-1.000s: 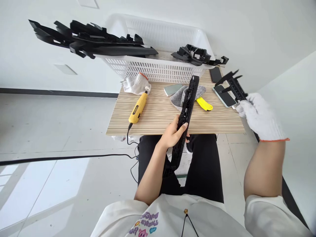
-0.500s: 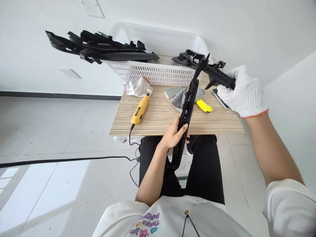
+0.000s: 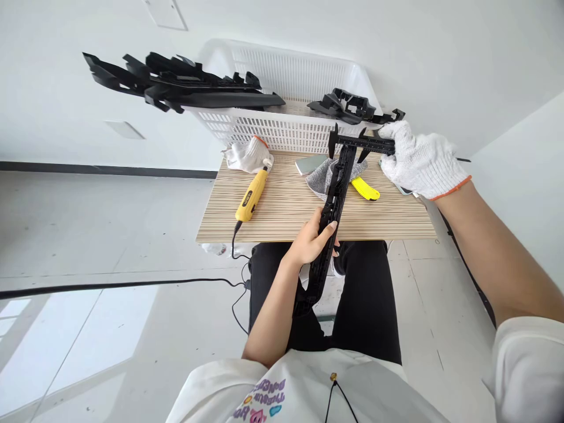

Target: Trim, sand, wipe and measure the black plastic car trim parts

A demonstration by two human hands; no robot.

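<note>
My bare left hand is closed around a long black plastic part, which slants from above my lap up over the table. My right hand, in a white knit glove with an orange cuff, grips a black caliper. The caliper lies nearly level across the part's upper end, its jaws apart on either side of that end. Whether the jaws touch the part I cannot tell. Under the part are a grey cloth and a yellow-handled cutter.
A white plastic basket at the back carries black parts overhanging its left side and another black part at right. A yellow corded rotary tool, a white glove and a grey-green flat object lie on the wooden table.
The caliper has turned from a steep slant to nearly level, and its jaws now straddle the part's upper end. My right hand shifted slightly left; my left hand stayed put.
</note>
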